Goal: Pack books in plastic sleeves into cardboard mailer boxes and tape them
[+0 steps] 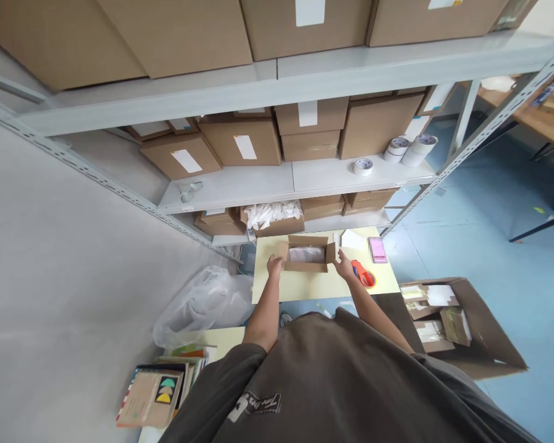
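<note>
A small cardboard box [307, 267] lies on the pale yellow table [305, 286] with its flaps standing open. Inside it is a whitish item [307, 254], perhaps wrapped in plastic; its kind does not show. My left hand [275, 265] grips the box's left end flap. At the opposite end, my right hand [343, 265] is closed at the right end flap, fingers partly hidden. Just right of that hand rests an orange-red tape dispenser [362, 273]. White paper or card [352, 239] and a pink pack [377, 250] lie farther back on the table.
Metal shelving [286, 92] holding cardboard boxes rises ahead, with tape rolls [362, 166] on a middle shelf. A large open carton [484, 332] with smaller boxes stands at right. A clear plastic bag [203, 301] and stacked books [154, 394] are at left.
</note>
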A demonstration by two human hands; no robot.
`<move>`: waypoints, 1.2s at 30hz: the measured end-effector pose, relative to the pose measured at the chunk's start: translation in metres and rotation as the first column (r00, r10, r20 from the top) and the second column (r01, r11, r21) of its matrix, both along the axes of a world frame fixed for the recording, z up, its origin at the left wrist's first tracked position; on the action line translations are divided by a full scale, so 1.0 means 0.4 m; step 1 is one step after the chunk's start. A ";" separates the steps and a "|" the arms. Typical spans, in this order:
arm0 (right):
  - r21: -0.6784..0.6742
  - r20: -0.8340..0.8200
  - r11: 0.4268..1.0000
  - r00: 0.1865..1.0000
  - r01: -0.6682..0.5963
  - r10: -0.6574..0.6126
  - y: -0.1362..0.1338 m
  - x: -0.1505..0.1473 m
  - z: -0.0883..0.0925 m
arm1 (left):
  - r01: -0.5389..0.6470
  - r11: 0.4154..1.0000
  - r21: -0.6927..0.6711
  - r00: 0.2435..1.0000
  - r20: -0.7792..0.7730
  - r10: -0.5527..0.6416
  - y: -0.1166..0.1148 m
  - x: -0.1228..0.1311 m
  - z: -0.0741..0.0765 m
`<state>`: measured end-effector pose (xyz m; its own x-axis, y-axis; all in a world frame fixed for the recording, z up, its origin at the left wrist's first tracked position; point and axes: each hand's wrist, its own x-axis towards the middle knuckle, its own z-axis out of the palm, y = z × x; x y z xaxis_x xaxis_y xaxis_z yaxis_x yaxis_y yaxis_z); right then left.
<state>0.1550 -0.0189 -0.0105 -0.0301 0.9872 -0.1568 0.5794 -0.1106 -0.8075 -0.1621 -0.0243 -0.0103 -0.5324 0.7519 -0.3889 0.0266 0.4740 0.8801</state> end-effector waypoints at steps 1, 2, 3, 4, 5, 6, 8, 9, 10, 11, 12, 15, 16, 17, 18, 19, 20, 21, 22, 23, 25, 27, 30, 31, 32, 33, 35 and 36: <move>-0.001 -0.014 1.000 1.000 -0.011 0.011 -0.005 0.000 -0.004 | -0.003 1.000 0.006 1.000 -0.001 0.003 -0.002 0.003 -0.007; -0.003 -0.027 1.000 0.999 -0.022 0.022 -0.010 -0.001 -0.009 | 0.003 1.000 0.007 1.000 -0.020 -0.003 -0.007 0.004 -0.014; -0.006 -0.036 1.000 0.999 -0.029 0.029 -0.014 -0.003 -0.014 | 0.022 1.000 0.005 0.998 -0.058 -0.021 -0.014 0.003 -0.020; -0.014 -0.043 0.999 0.998 -0.035 0.034 -0.018 -0.005 -0.019 | 0.052 0.999 0.005 0.992 -0.112 -0.052 -0.023 0.001 -0.026; -0.027 -0.051 0.999 0.998 -0.047 0.046 -0.022 -0.007 -0.024 | 0.098 0.995 0.006 0.979 -0.179 -0.095 -0.034 -0.002 -0.032; -0.041 -0.065 0.997 0.996 -0.070 0.068 -0.027 -0.009 -0.030 | 0.159 0.987 0.007 0.958 -0.245 -0.153 -0.046 -0.005 -0.037; -0.065 -0.095 0.987 0.985 -0.150 0.143 -0.035 -0.013 -0.043 | 0.323 0.946 0.004 0.887 -0.349 -0.301 -0.073 -0.010 -0.044; -0.072 -0.101 0.978 0.977 -0.197 0.189 -0.038 -0.015 -0.050 | 0.418 0.908 -0.009 0.839 -0.379 -0.390 -0.087 -0.011 -0.048; -0.079 -0.096 0.967 0.967 -0.243 0.235 -0.040 -0.016 -0.057 | 0.510 0.859 -0.038 0.785 -0.390 -0.482 -0.099 -0.011 -0.050; -0.087 -0.078 0.955 0.958 -0.282 0.276 -0.042 -0.017 -0.063 | 0.590 0.804 -0.079 0.726 -0.384 -0.571 -0.110 -0.011 -0.053; -0.099 -0.054 0.942 0.947 -0.319 0.315 -0.043 -0.018 -0.070 | 0.652 0.747 -0.126 0.668 -0.370 -0.646 -0.120 -0.011 -0.055; -0.135 0.048 0.897 0.901 -0.421 0.430 -0.040 -0.015 -0.083 | 0.740 0.627 -0.242 0.541 -0.339 -0.769 -0.136 -0.014 -0.062; -0.139 0.091 0.885 0.884 -0.445 0.459 -0.037 -0.014 -0.085 | 0.748 0.612 -0.258 0.521 -0.344 -0.781 -0.138 -0.017 -0.064; -0.139 0.138 0.878 0.869 -0.457 0.474 -0.035 -0.013 -0.085 | 0.750 0.610 -0.257 0.514 -0.354 -0.781 -0.138 -0.021 -0.066; -0.134 0.185 0.879 0.860 -0.458 0.476 -0.033 -0.013 -0.084 | 0.747 0.619 -0.242 0.521 -0.366 -0.771 -0.135 -0.026 -0.067; -0.120 0.227 0.885 0.856 -0.449 0.465 -0.032 -0.015 -0.082 | 0.741 0.636 -0.216 0.538 -0.375 -0.755 -0.131 -0.030 -0.067; -0.098 0.260 0.895 0.857 -0.436 0.445 -0.031 -0.017 -0.080 | 0.733 0.655 -0.184 0.562 -0.379 -0.735 -0.125 -0.035 -0.067; -0.068 0.283 0.905 0.862 -0.419 0.421 -0.031 -0.020 -0.077 | 0.721 0.675 -0.156 0.588 -0.377 -0.715 -0.117 -0.039 -0.064; -0.036 0.294 0.914 0.870 -0.403 0.395 -0.031 -0.025 -0.075 | 0.706 0.695 -0.138 0.614 -0.371 -0.697 -0.108 -0.042 -0.061; -0.004 0.294 0.923 0.881 -0.386 0.370 -0.031 -0.030 -0.073 | 0.687 0.714 -0.132 0.636 -0.364 -0.680 -0.098 -0.043 -0.056; 0.041 0.270 0.943 0.913 -0.329 0.306 -0.029 -0.042 -0.070 | 0.647 0.749 -0.144 0.672 -0.358 -0.649 -0.078 -0.043 -0.046; 0.040 0.233 0.969 0.945 -0.245 0.229 -0.023 -0.056 -0.069 | 0.603 0.779 -0.170 0.692 -0.375 -0.617 -0.059 -0.035 -0.036; 0.002 0.216 0.992 0.969 -0.127 0.123 -0.004 -0.079 -0.067 | 0.539 0.813 -0.218 0.699 -0.422 -0.577 -0.037 -0.012 -0.024; -0.009 0.226 0.995 0.969 -0.100 0.100 0.004 -0.087 -0.066 | 0.517 0.822 -0.237 0.698 -0.439 -0.566 -0.032 -0.003 -0.021; -0.018 0.241 0.996 0.967 -0.083 0.085 0.013 -0.094 -0.064 | 0.495 0.831 -0.254 0.696 -0.458 -0.554 -0.027 0.006 -0.018; -0.028 0.261 0.997 0.962 -0.076 0.081 0.022 -0.101 -0.063 | 0.471 0.839 -0.272 0.692 -0.477 -0.543 -0.022 0.013 -0.015; -0.043 0.313 0.995 0.945 -0.085 0.094 0.040 -0.113 -0.060 | 0.439 0.846 -0.303 0.671 -0.516 -0.533 -0.010 0.023 -0.009; -0.046 0.345 0.995 0.933 -0.093 0.103 0.048 -0.118 -0.058 | 0.440 0.842 -0.312 0.653 -0.532 -0.538 -0.003 0.025 -0.006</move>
<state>0.1079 0.0004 -0.0339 -0.0657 0.9771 -0.2025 0.8315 -0.0585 -0.5524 -0.1521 -0.0254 -0.0127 -0.2570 0.9315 -0.2575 0.7681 0.3586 0.5305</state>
